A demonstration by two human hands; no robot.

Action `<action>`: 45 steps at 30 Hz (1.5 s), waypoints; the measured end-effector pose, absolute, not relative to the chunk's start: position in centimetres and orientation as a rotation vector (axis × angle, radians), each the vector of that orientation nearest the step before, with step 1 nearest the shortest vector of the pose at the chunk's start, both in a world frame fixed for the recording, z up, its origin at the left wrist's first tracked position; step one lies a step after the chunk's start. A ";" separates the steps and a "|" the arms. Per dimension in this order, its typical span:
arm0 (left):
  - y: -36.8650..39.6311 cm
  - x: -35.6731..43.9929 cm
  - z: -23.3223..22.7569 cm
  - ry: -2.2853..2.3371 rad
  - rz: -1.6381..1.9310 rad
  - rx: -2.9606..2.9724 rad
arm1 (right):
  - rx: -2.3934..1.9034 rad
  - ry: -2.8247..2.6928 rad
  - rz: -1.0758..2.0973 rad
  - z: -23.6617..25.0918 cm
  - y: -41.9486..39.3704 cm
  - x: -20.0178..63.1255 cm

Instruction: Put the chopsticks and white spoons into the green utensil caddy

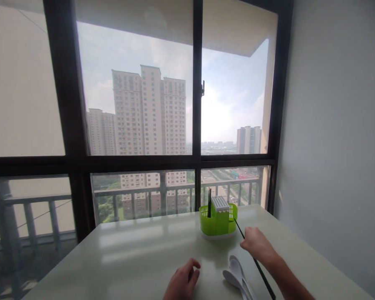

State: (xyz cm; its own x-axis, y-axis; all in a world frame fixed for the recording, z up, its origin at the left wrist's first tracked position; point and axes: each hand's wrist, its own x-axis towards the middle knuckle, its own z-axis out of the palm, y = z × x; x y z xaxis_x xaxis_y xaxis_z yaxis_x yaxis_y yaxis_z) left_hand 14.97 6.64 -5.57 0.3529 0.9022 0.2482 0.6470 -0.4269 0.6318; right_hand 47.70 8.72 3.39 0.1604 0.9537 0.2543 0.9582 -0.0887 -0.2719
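Head view — I see the right hand [253, 242] gripping a black stick [262, 275], tip by the green basket's [217, 226] right rim; left hand [181, 280] half-open, seemingly empty. Slant could snag the rim — or sweep the spoons [233, 277].

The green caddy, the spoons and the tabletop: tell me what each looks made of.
Green caddy: likely moulded plastic with a slight sheen, given its even, bright colour and perforated sides. Spoons: smooth and pale with no metallic glint, so perhaps plastic or melamine. Tabletop: hard and glossy, reflecting light in pale streaks; glass or laminate, I can't tell which.
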 end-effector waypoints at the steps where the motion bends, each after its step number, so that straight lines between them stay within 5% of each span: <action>1: 6.6 15.0 -5.6 1.344 0.808 2.194 | -2.019 -1.809 -0.029 4.5 8.4 47.0; 8: 5.9 14.9 -4.2 1.136 0.934 2.142 | -1.455 -1.777 0.130 9.2 5.3 39.2; 19: 6.2 15.4 -5.4 1.124 0.898 2.178 | -0.980 -1.731 0.764 5.1 5.3 31.1; 26: 5.8 15.7 -5.2 1.462 0.716 2.294 | -0.995 -1.697 0.736 7.1 4.8 31.5; 45: 5.4 15.4 -4.1 1.383 0.633 2.331 | -1.021 -1.683 0.711 8.7 5.5 32.2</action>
